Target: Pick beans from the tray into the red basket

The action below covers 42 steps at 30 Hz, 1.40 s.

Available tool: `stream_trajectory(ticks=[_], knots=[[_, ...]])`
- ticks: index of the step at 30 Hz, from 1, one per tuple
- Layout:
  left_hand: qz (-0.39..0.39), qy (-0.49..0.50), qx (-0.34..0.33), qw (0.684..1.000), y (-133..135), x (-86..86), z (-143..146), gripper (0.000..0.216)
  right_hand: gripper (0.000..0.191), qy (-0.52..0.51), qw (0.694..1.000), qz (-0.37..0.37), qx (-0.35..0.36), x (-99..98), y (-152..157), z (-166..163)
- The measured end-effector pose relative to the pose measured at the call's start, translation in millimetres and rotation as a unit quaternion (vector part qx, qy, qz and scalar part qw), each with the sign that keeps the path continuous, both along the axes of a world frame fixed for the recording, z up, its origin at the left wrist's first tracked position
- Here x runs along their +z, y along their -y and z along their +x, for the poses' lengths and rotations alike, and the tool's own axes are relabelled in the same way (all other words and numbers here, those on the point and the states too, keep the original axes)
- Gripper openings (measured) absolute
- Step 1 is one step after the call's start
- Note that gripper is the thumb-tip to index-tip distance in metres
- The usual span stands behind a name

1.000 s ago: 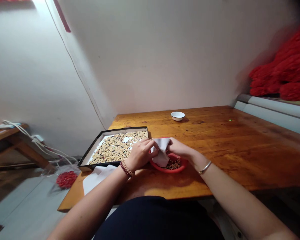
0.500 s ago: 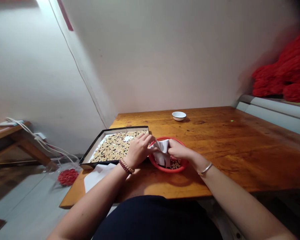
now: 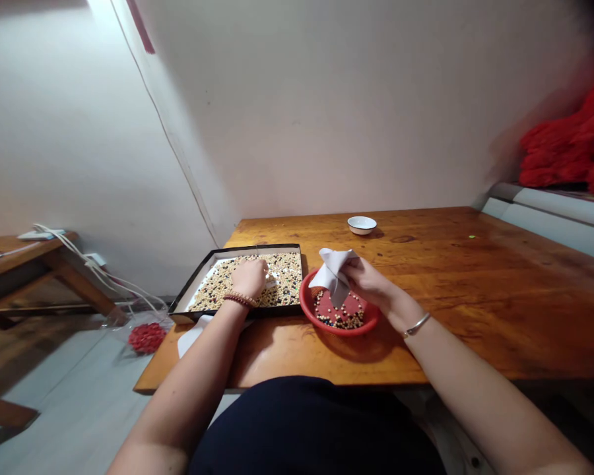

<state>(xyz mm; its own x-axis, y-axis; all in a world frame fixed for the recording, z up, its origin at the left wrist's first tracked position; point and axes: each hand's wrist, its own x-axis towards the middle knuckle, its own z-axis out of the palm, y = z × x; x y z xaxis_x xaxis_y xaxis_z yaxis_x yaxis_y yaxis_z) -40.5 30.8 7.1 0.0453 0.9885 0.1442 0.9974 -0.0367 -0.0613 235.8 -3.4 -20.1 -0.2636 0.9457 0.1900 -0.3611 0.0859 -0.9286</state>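
My left hand (image 3: pixel 250 277) is over a shallow black-edged tray (image 3: pixel 179 302) spread with pale and dark beans (image 3: pixel 222 285). Its fingers are curled down among the beans, and what they hold, if anything, is hidden. In my right hand (image 3: pixel 369 280) a creased white sheet (image 3: pixel 334 270) is pinched near its middle, its corners hanging loose; paper or thin cloth, I cannot tell. Below the sheet sits a red plastic basket (image 3: pixel 371 323), upright on the table, with beans (image 3: pixel 344 319) gathered mostly along its near side.
A white enamel bowl (image 3: pixel 362 225) stands near the back of the wooden table (image 3: pixel 445 284). Another white sheet (image 3: pixel 191 338) lies partly under the tray's front edge. Cables (image 3: pixel 96 264) hang at the left, above a red bundle (image 3: pixel 147 337) on the floor. Red material (image 3: pixel 569 148) is piled at right.
My left hand has left the white sheet and moved left into the tray. My right hand has lifted the sheet out of the basket, uncovering the beans there. The view has shifted slightly.
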Motion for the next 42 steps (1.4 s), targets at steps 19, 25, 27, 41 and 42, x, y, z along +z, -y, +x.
stream_trajectory(ticks=[19,25,27,41,42], knots=[[-0.068,-0.020,0.003,0.997,6.8,11.4,11.0,0.026,0.021,-0.122,0.975,-0.177,0.063,3.9,-6.6,9.9],[-0.080,-0.016,0.003,0.997,6.8,9.9,11.6,0.025,0.019,-0.136,0.973,-0.165,0.083,-2.7,-12.4,9.1],[-0.076,-0.017,-0.001,0.997,6.4,8.6,11.5,0.025,0.020,-0.119,0.978,-0.151,0.080,-5.3,-14.3,10.2],[-0.063,-0.019,-0.003,0.998,6.7,7.2,15.3,0.026,0.025,-0.084,0.984,-0.151,0.031,-0.1,-8.9,3.8],[-0.062,-0.017,-0.002,0.998,6.3,6.6,15.3,0.025,0.026,-0.086,0.984,-0.152,0.033,-0.1,-8.8,3.8]])
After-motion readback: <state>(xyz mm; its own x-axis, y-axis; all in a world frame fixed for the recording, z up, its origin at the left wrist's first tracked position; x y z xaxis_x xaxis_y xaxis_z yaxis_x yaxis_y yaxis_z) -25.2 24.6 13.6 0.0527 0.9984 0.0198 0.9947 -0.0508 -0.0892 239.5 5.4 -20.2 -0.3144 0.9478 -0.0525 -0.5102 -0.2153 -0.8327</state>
